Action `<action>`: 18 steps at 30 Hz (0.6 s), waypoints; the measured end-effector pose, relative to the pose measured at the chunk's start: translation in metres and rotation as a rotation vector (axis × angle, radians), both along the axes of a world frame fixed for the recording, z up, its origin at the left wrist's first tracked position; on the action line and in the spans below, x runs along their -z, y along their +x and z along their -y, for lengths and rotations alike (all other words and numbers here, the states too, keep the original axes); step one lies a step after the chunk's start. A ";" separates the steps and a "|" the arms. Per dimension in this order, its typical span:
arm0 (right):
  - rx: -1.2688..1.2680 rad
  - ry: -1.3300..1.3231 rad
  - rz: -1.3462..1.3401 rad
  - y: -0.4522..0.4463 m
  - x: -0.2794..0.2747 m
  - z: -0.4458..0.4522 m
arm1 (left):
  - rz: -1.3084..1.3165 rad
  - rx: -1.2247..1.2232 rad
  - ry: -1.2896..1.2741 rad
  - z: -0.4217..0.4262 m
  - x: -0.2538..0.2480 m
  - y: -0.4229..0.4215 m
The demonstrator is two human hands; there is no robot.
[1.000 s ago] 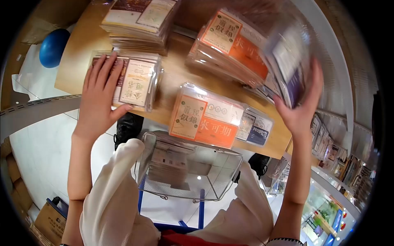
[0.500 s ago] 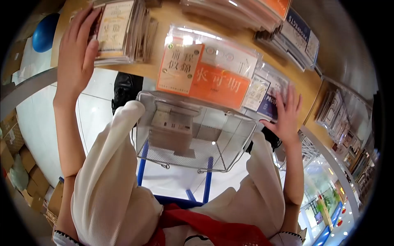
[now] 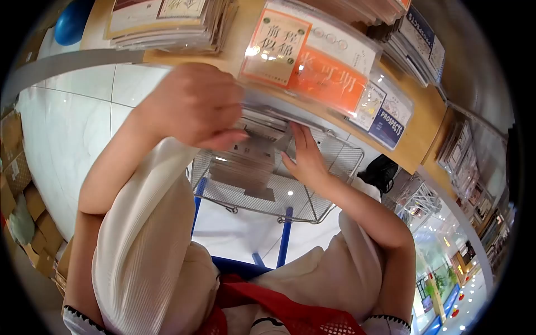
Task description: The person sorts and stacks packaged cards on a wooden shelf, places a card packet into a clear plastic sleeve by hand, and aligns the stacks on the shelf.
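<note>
A wire mesh basket (image 3: pixel 338 167) is between my knees, under the table edge. Inside it stands a stack of thin, plastic-wrapped cards or packets (image 3: pixel 243 167). My left hand (image 3: pixel 195 106) hovers above the basket's left side, fingers curled downward and smeared by motion; whether they hold anything is hidden. My right hand (image 3: pixel 306 159) reaches into the basket just right of the stack, its fingers stretched out and apart, with nothing visible in them. An orange and cream packet with large Chinese characters (image 3: pixel 310 56) lies at the table edge above both hands.
On the wooden table (image 3: pixel 419 137) are a pile of wrapped packets (image 3: pixel 167 28) at left, a blue "PROSPECTS" packet (image 3: pixel 385 120) and another pile (image 3: pixel 416 47) at right. Blue stool legs (image 3: pixel 285 240) stand below. A blue ball (image 3: pixel 72 22) and cardboard boxes (image 3: pixel 42 240) are at far left.
My left hand has left the pile on the table and moved right and down over the basket. My right hand has left the blue packet and moved left into the basket. The view has shifted slightly.
</note>
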State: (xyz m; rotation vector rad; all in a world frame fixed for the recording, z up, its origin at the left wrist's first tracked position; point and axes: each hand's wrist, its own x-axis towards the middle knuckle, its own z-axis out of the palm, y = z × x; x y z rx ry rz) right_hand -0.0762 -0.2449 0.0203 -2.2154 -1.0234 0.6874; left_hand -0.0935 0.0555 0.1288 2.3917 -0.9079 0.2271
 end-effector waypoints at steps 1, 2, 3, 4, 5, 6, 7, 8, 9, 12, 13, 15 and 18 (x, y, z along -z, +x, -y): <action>0.055 0.075 -0.027 -0.007 0.006 -0.003 | -0.050 0.062 -0.011 0.008 0.007 -0.004; 0.114 0.147 -0.054 -0.012 0.010 -0.005 | -0.211 0.091 0.052 0.017 0.013 -0.009; 0.140 0.141 -0.115 -0.014 0.014 -0.006 | -0.371 0.122 0.115 0.026 0.018 -0.014; 0.166 0.136 -0.175 -0.013 0.016 -0.007 | -0.529 0.156 0.181 0.033 0.025 -0.021; 0.193 0.133 -0.232 -0.012 0.018 -0.008 | -0.562 0.101 0.196 0.039 0.038 -0.030; 0.145 0.135 -0.227 -0.012 0.020 -0.008 | -0.596 0.046 0.211 0.045 0.054 -0.040; -0.011 0.055 -0.186 -0.016 0.016 -0.009 | -0.630 -0.010 0.228 0.050 0.069 -0.049; -0.168 -0.024 -0.146 -0.020 0.011 -0.010 | -0.359 -0.036 0.445 0.048 0.079 -0.060; -0.327 -0.102 -0.106 -0.025 0.009 -0.010 | -0.479 -0.016 0.502 0.046 0.090 -0.066; -0.502 -0.200 0.282 -0.055 0.002 -0.016 | -0.669 0.083 0.652 0.037 0.120 -0.067; -0.548 -0.211 0.307 -0.063 0.001 -0.016 | -0.750 0.110 0.655 0.038 0.119 -0.064; -0.645 -0.231 0.364 -0.075 0.001 -0.014 | -0.913 0.155 0.656 0.043 0.115 -0.052; -0.689 -0.255 0.433 -0.081 0.002 -0.016 | -1.019 0.123 0.562 0.044 0.127 -0.051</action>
